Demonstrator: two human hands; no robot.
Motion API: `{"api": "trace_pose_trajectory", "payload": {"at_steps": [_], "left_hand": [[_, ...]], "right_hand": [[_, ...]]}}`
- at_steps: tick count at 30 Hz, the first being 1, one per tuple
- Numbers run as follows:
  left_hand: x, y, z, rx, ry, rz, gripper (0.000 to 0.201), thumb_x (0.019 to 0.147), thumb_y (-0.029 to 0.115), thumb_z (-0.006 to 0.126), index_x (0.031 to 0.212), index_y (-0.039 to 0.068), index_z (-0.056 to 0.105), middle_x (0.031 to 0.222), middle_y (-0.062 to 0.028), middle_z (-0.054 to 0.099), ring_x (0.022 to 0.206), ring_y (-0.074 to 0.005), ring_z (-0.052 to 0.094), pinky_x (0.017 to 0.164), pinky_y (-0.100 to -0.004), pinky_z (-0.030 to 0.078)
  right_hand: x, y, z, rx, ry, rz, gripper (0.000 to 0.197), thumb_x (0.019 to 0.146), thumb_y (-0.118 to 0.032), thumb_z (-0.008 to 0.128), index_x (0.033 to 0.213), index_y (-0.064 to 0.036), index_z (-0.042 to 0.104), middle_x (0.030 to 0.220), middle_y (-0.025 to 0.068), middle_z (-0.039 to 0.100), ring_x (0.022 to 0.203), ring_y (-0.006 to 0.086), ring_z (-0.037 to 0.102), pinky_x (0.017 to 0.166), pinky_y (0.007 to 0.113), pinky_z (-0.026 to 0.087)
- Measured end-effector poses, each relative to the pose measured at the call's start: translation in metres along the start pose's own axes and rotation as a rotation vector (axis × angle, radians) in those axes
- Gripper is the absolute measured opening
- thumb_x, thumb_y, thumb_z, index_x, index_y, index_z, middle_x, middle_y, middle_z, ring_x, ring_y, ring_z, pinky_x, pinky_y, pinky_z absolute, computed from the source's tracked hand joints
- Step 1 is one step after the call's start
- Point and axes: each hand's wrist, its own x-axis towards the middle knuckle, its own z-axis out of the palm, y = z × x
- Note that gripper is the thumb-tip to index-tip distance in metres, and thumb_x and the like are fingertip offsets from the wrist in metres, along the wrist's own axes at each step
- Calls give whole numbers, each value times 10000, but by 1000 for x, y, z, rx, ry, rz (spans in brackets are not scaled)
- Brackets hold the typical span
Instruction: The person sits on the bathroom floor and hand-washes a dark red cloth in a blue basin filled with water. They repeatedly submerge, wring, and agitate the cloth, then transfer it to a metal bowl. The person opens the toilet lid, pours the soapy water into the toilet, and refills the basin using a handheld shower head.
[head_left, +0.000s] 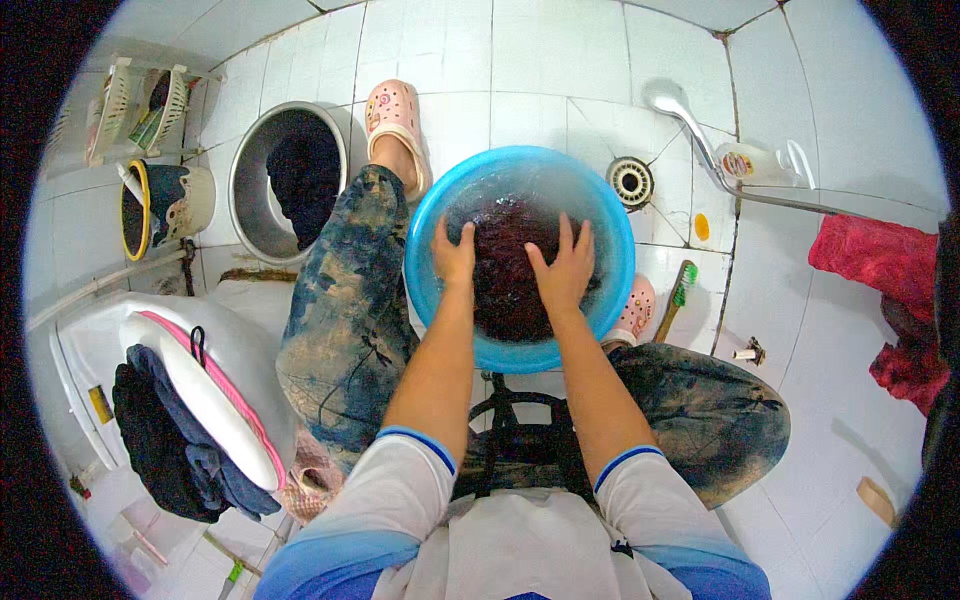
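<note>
A blue round basin [520,155] sits on the tiled floor between my legs. In it lies a dark maroon cloth [503,265], wet and soaking in water. My left hand [454,256] rests at the cloth's left side, thumb apart from the fingers, some fingertips partly hidden in the dark water. At the right side my right hand [564,270] lies with its fingers spread. Neither hand is closed around the cloth.
A metal pot [240,190] with dark cloth stands left of my leg. Dark garments [160,430] hang over the white toilet [150,340]. Right of the basin are a floor drain [630,183], a green-bristled brush [677,300] and a shower head [668,97]. Red cloth [870,250] hangs far right.
</note>
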Motion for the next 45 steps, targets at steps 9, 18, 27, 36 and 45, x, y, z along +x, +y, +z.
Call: {"api": "trace_pose_trajectory", "payload": {"at_steps": [9,18,27,36,45], "left_hand": [[9,-9,19,121,-282,-98,802,675,512,722,1222,-26,490,1176,-239,548,1101,-358,523,928,-407,405],[22,-21,15,-708,-654,-668,957,737,767,437,1369,56,337,1313,-133,461,1210,-330,427,1031,-438,305],[-38,90,-40,-1582,-1068,-643,653,885,613,348,1337,142,364,1303,-174,442,1158,-372,461,965,-564,374],[-72,44,-25,-1499,-678,-449,305,913,301,505,1063,42,559,999,-97,597,918,-243,576,840,-392,474],[-68,144,-102,-652,-432,-8,209,791,210,692,834,22,611,800,-19,595,692,-116,535,631,-275,433]], "right_hand": [[19,3,40,-137,-307,135,667,717,-314,714,1308,-211,422,1324,205,356,1157,416,423,885,552,417],[6,-17,24,594,-228,187,551,653,-86,662,1177,1,514,1199,192,527,1127,336,498,997,389,368],[-59,-108,-91,477,-398,-209,671,658,-167,631,1297,-274,458,1387,185,340,1006,393,562,780,423,508],[-45,-112,-77,376,-35,-36,276,720,-276,689,892,-74,615,874,123,610,810,322,612,684,392,492],[-3,-1,-103,582,65,276,457,744,-436,702,889,-7,642,894,137,647,846,257,600,774,348,453]]}}
